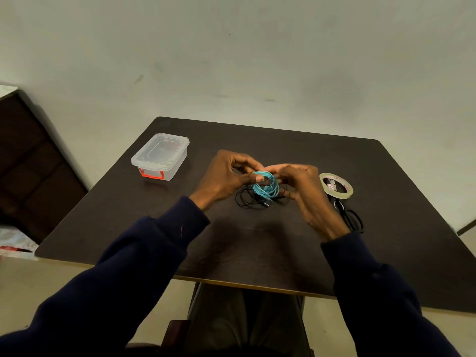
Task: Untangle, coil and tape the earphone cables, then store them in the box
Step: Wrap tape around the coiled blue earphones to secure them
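A teal earphone cable is wound into a small coil held just above the middle of the dark table. My left hand pinches the coil's left side with thumb and fingers. My right hand holds the coil's right side. Under the coil a black earphone cable lies loose on the table. A clear plastic box with a shut lid and a red latch stands at the far left of the table. A roll of clear tape lies to the right of my right hand.
Black-handled scissors lie just behind my right wrist, below the tape. A dark wooden cabinet stands left of the table. A pale wall rises behind the table's far edge.
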Available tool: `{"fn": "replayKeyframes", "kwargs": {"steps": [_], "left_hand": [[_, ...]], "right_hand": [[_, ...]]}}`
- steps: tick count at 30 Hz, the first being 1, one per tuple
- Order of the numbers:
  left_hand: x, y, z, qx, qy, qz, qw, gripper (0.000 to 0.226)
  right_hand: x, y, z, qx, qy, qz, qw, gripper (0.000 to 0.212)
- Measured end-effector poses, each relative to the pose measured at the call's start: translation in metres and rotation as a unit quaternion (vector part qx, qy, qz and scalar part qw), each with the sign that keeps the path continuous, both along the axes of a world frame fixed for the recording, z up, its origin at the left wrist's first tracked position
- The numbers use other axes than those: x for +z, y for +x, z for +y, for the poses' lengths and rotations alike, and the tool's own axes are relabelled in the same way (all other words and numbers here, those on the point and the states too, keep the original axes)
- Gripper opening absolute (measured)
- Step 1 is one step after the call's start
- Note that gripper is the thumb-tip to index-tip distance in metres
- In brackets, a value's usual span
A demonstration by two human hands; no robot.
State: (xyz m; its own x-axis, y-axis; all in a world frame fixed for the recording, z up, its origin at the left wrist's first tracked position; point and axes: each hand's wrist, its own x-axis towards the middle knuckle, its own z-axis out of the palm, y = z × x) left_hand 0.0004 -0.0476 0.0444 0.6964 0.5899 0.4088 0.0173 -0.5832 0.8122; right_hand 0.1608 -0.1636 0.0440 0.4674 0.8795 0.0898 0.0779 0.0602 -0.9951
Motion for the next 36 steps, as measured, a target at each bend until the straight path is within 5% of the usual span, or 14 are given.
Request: {"fn": "replayKeyframes", "kwargs": {"steps": [3,13,25,36], "left_hand": [[0.000,0.001,-0.001,-0.021,0.010,0.018,1.000,0.021],[-0.004,0.001,0.001,-0.037,-0.015,0.038,0.999,0.023],[-0.011,0.002,-0.005,-0.006,-0.100,0.040,0.994,0.027],[-0.018,0.004,-0.005,0.010,-0.129,0.011,0.991,0.018]], "right_hand": [[-0.001,0.004,0.004,-0.021,-0.005,-0.023,0.999,0.009],[-0.002,0.006,0.004,-0.008,-0.023,-0.007,1.000,0.027],[0.000,0.001,0.003,0.001,-0.019,-0.076,0.997,0.011],[0.001,0.001,0.003,0.010,-0.056,-0.033,0.998,0.008]]}}
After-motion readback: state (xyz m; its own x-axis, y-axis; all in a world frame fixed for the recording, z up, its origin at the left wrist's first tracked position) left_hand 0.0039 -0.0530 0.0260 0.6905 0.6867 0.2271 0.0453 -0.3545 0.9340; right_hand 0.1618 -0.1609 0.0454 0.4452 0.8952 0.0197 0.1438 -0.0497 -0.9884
